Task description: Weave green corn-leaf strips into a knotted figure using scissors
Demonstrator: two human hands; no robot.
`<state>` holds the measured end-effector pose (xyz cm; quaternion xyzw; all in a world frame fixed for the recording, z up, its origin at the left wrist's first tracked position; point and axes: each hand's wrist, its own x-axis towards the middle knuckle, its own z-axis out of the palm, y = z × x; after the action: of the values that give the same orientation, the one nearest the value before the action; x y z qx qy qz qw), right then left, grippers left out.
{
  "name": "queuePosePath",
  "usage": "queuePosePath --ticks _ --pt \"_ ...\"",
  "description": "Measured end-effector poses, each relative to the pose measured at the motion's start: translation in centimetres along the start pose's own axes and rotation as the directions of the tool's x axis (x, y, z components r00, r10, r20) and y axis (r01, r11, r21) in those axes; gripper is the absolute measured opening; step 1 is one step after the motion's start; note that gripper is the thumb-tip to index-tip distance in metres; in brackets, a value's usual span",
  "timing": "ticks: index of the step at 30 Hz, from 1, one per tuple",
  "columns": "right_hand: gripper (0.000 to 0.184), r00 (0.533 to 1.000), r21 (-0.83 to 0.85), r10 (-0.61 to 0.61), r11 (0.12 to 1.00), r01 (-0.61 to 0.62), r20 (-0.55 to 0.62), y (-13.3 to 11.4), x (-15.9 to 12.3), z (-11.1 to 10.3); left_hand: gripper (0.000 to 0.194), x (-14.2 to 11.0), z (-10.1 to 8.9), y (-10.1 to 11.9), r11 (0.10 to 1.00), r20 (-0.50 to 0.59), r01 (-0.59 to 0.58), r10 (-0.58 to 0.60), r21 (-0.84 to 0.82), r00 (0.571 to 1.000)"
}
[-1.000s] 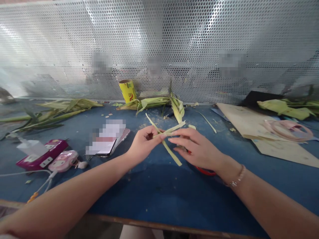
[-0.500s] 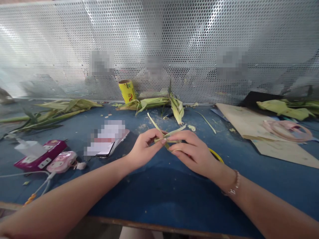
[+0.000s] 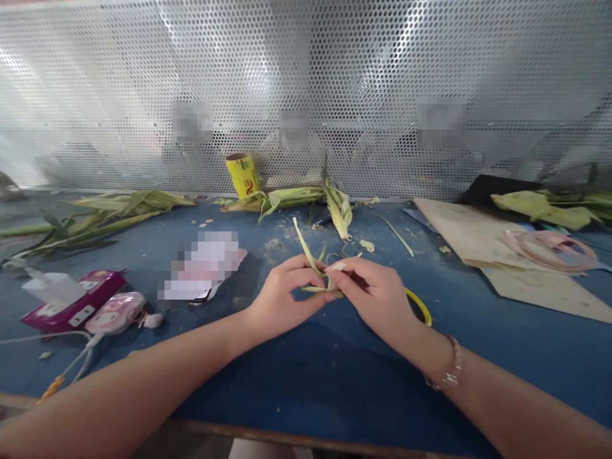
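Note:
Both hands meet over the middle of the blue table. My left hand point(image 3: 287, 290) is closed on thin pale-green corn husk strips point(image 3: 306, 245), one of which sticks up and away from me. The fingertips of my right hand point(image 3: 375, 287) pinch a pale end of the husk against the left fingers. How the strips cross between the fingers is partly hidden. A yellow ring-shaped item point(image 3: 419, 307), perhaps a tape roll, lies partly behind my right hand. Beyond the hands, bunched corn husks point(image 3: 296, 199) lie near the panel.
At left are a phone point(image 3: 203, 268), a purple power strip point(image 3: 95, 299), a pink charging case point(image 3: 117, 312) and more husks point(image 3: 129, 204). A yellow tube point(image 3: 242, 175) stands by the perforated metal panel point(image 3: 306, 76). Cardboard point(image 3: 459, 229) and a pink headband-like loop point(image 3: 549, 250) lie at right.
My right fingers have drawn in closer, now pinching the husk's pale end beside the left fingers. The strip that pointed right is folded in; the upright strip has shifted slightly right.

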<state>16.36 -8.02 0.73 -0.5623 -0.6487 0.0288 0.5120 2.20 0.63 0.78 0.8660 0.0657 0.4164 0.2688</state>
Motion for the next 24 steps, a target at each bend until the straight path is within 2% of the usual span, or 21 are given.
queuePosePath --ticks 4,6,9,11,12,14,18,21,24 --pt "0.021 0.983 0.235 0.181 0.956 -0.173 -0.012 0.2 0.0 0.2 0.012 0.2 -0.2 -0.4 0.979 -0.081 0.178 -0.187 -0.100 0.979" --pt "0.027 0.950 0.384 0.309 0.872 -0.304 0.051 0.6 0.2 0.5 0.014 0.3 -0.4 -0.6 0.948 -0.129 0.259 -0.284 -0.184 0.950" --pt "0.026 0.862 0.547 0.458 0.675 -0.495 0.217 1.6 0.6 1.3 0.018 0.3 -0.5 -0.8 0.884 -0.138 0.351 -0.407 -0.309 0.903" --pt "0.025 0.857 0.624 0.462 0.606 -0.494 0.229 2.1 0.7 1.7 0.020 0.3 -0.4 -0.8 0.838 -0.111 0.398 -0.467 -0.374 0.877" --pt "0.028 0.872 0.643 0.447 0.612 -0.461 0.199 2.3 0.7 1.7 0.021 0.2 -0.4 -0.8 0.811 -0.092 0.419 -0.493 -0.409 0.865" --pt "0.030 0.910 0.624 0.398 0.684 -0.378 0.115 2.4 0.6 1.7 0.022 0.2 -0.2 -0.7 0.742 -0.043 0.456 -0.544 -0.491 0.838" --pt "0.021 0.958 0.461 0.285 0.852 -0.248 -0.013 2.0 0.5 0.8 0.022 0.4 -0.1 -0.6 0.624 0.036 0.494 -0.599 -0.605 0.800" --pt "0.012 0.986 0.358 0.160 0.924 -0.135 -0.043 1.5 0.6 0.2 0.021 0.4 -0.1 -0.5 0.616 0.065 0.514 -0.602 -0.598 0.796" --pt "0.013 0.992 0.311 0.096 0.948 -0.064 -0.087 1.2 0.6 0.0 0.022 0.5 -0.1 -0.2 0.653 0.089 0.536 -0.587 -0.536 0.804"
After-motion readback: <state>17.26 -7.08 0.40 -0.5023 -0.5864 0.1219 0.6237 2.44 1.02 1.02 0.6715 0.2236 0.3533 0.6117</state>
